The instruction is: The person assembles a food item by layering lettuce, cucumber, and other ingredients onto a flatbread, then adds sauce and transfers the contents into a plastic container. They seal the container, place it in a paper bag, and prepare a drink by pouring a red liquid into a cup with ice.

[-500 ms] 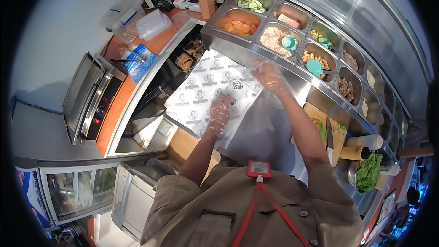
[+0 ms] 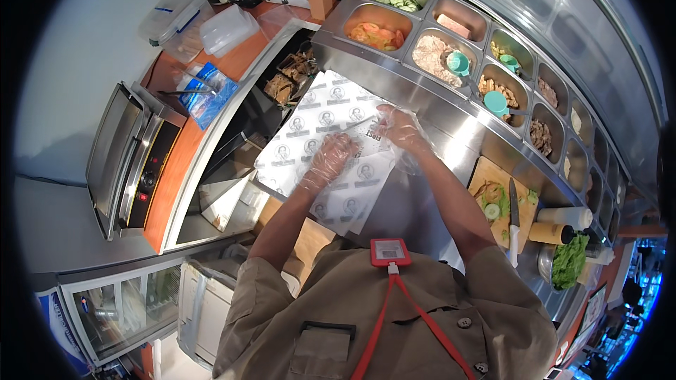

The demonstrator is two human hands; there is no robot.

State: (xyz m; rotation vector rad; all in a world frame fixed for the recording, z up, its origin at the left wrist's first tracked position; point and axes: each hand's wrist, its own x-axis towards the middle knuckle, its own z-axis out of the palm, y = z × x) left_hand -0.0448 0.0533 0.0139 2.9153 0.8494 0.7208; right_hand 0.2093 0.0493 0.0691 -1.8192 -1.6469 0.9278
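Printed white wrapping paper (image 2: pixel 345 200) lies over the steel worktop (image 2: pixel 458 127), part of it folded over on itself. My left hand (image 2: pixel 332 158), in a clear plastic glove, presses on the paper's middle with bent fingers close together. At the paper's right edge, my gloved right hand (image 2: pixel 400 130) pinches the sheet, fingertips pointing left. Dark print shows on the piece between my two hands. Whether anything lies inside the fold is hidden.
Food pans (image 2: pixel 436 53) line the far side, some with teal scoops (image 2: pixel 496 103). At right are a cutting board (image 2: pixel 486 169) with a knife (image 2: pixel 514 218), squeeze bottles (image 2: pixel 551 232) and lettuce (image 2: pixel 569 262). A contact grill (image 2: pixel 134 162) stands left.
My right hand has come down and left onto the paper's edge. My left hand has shifted slightly up the sheet. More of the lower right part of the paper is folded over.
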